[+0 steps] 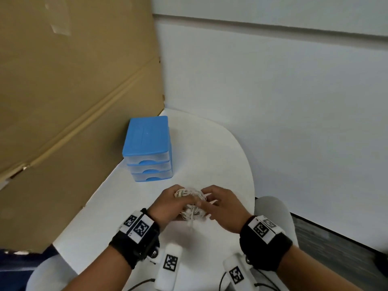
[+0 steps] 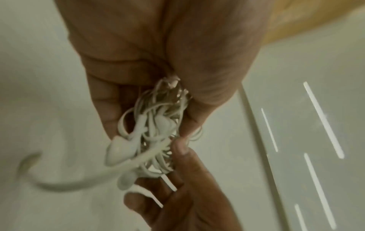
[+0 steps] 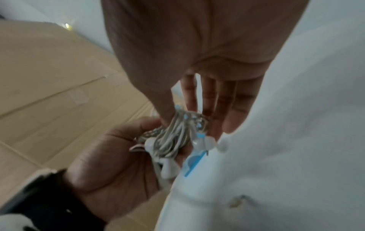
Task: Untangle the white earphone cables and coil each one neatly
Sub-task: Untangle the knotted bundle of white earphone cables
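A tangle of white earphone cables is held just above the white table, near its front. My left hand grips the tangle from the left, fingers and thumb curled round it. An earbud sticks out of the bundle, and one loose cable trails away. My right hand meets the tangle from the right. Its thumb and fingers pinch the cable bundle. The middle of the knot is hidden between the two hands.
A small blue drawer box stands behind the hands on the table. A tall cardboard sheet walls off the left side, with a white wall behind. The table's rounded edge runs close to my right hand.
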The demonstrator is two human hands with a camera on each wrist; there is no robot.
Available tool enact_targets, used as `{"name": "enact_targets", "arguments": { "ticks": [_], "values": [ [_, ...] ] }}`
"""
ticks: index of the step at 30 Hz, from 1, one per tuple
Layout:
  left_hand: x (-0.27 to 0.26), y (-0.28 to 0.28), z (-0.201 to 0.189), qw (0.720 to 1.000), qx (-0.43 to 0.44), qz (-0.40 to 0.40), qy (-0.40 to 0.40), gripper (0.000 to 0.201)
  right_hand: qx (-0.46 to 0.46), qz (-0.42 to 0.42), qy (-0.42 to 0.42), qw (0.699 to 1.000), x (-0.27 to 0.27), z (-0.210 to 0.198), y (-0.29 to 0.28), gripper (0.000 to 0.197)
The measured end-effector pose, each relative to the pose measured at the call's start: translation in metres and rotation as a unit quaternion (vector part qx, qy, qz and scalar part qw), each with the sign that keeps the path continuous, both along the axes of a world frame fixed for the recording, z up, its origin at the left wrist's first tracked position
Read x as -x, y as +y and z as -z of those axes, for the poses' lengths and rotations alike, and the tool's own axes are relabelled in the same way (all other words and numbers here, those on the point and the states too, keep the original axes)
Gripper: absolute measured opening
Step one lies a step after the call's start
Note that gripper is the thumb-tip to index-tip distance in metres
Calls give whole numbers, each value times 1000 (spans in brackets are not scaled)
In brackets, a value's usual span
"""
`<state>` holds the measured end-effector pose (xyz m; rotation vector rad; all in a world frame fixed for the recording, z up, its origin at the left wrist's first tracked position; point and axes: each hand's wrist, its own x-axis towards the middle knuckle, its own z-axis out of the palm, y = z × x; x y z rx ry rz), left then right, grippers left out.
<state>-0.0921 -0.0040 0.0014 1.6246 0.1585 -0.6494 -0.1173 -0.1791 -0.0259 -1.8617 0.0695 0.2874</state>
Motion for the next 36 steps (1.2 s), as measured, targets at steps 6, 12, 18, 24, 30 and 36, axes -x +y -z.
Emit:
{"name": "enact_targets", "arguments": {
  "ticks": [6,12,18,24,30,36],
  "values": [
    [22,-15,-19,979,192,-12,60,39,-148,167,14,975,28,-22,-11,24],
    [30,-37,-34,966,246,12,74,38,-207,195,53,957,65,-39,-30,27],
    [31,-62,-36,987,151,58,18,41,-213,138,6,967,85,-48,-45,27],
    [36,-66,-33,982,173,55,55,52,-265,183,12,947,77,-56,-46,36],
    [26,-59,-33,973,212,37,81,41,-297,167,4,940,71,-61,-47,34],
    [26,-44,-36,967,213,70,120,68,-327,137,-1,935,83,-60,-49,46]
  ]
}}
